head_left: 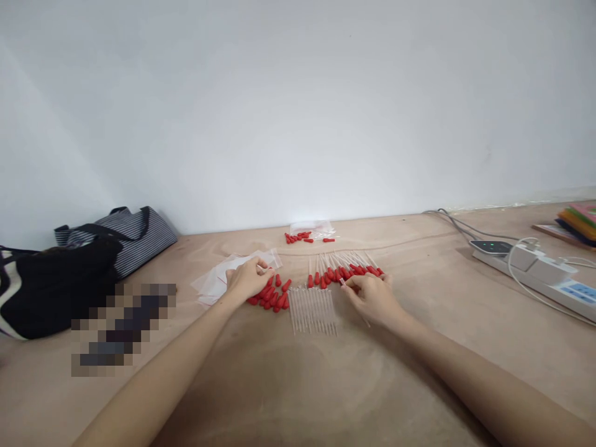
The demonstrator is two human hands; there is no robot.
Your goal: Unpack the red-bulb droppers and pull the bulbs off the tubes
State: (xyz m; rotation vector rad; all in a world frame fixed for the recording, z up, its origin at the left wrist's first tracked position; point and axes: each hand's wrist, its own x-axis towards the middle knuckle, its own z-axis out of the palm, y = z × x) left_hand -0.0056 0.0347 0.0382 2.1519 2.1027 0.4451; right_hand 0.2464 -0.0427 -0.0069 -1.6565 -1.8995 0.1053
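My left hand (pixel 250 277) is closed in a pinch over a pile of red rubber bulbs (pixel 269 298); a bit of red shows at its fingertips, apparently one bulb. Between the thumb and fingers of my right hand (pixel 372 295) is a clear glass dropper tube (pixel 343 282), its end pointing up and left. A row of bare glass tubes (pixel 313 310) lies side by side between my hands. Behind it, droppers fitted with red bulbs (pixel 344 272) form a fanned row, bulbs toward me. Clear plastic zip bags (pixel 209 280) lie partly under my left hand.
Against the wall lie more red bulbs (pixel 298 238) and a plastic bag (pixel 310 227) with small clear pieces. Black bag (pixel 60 285) and striped bag (pixel 149 233) sit at left, near a blurred patch. At right are a power strip (pixel 535 276), cables and coloured folders (pixel 580 223).
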